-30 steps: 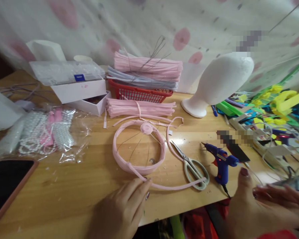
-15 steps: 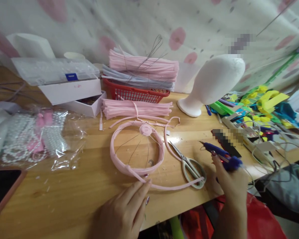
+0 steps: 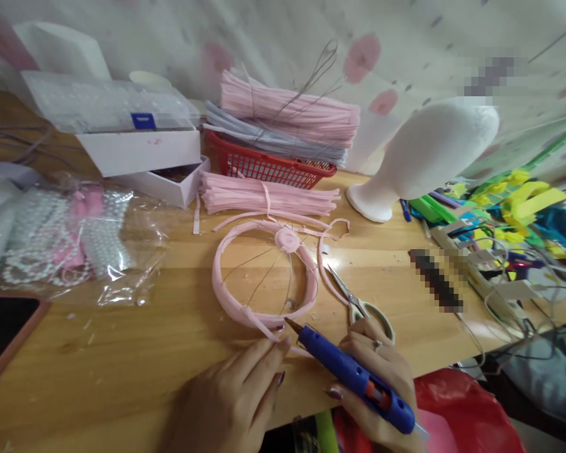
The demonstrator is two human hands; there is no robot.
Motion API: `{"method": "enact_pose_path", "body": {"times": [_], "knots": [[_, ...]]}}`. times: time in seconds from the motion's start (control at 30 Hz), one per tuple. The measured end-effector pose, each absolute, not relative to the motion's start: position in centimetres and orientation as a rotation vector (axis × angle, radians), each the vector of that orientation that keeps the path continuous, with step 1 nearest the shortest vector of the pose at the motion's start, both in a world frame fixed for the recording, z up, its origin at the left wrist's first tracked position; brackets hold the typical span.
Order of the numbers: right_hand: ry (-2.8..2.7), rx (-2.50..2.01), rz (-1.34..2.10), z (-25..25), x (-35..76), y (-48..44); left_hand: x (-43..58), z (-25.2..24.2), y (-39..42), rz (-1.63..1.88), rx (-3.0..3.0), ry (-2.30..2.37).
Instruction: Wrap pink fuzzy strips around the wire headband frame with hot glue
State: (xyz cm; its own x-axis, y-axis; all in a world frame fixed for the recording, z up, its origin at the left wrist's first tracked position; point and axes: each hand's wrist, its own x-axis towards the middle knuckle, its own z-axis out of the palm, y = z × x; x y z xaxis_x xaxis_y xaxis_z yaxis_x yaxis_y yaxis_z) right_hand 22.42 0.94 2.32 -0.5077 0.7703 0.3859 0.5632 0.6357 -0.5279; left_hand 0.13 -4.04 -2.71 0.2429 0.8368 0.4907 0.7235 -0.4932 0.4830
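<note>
My left hand (image 3: pixel 238 387) is closed, its fingertips pinching a pink fuzzy strip (image 3: pixel 263 326) at the near edge of a pink-wrapped ring (image 3: pixel 219 277). Thin wires cross inside the ring, and a small pink coil (image 3: pixel 287 240) sits at its far side. In my right hand (image 3: pixel 382 371) is a blue hot glue gun (image 3: pixel 342 362). The gun's nozzle points left, close to the left fingertips and the ring's near rim; whether it touches the strip I cannot tell. Scissors (image 3: pixel 356 301) with pale handles lie just beyond my right hand, which partly covers them.
Behind the ring lie a bundle of pink strips (image 3: pixel 268 194) and a red basket (image 3: pixel 276 167) holding more strips. A white foam head (image 3: pixel 429 157) stands at the back right. Bagged pearl beads (image 3: pixel 51 233) and a phone (image 3: pixel 7 340) are left; a cabled power strip (image 3: pixel 471 270) is right.
My right hand has brought the glue gun leftward and nearer, from right of the scissors to beside the left fingertips. The left hand stays on the strip. The view has shifted slightly.
</note>
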Motion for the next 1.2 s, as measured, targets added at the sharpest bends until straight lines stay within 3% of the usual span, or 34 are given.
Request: {"method": "enact_pose_path", "body": {"times": [1.2], "knots": [[-2.266, -1.030, 0.409, 1.9, 22.3, 0.9, 0.4, -1.6, -3.9, 1.085, 2.257, 1.492]]}}
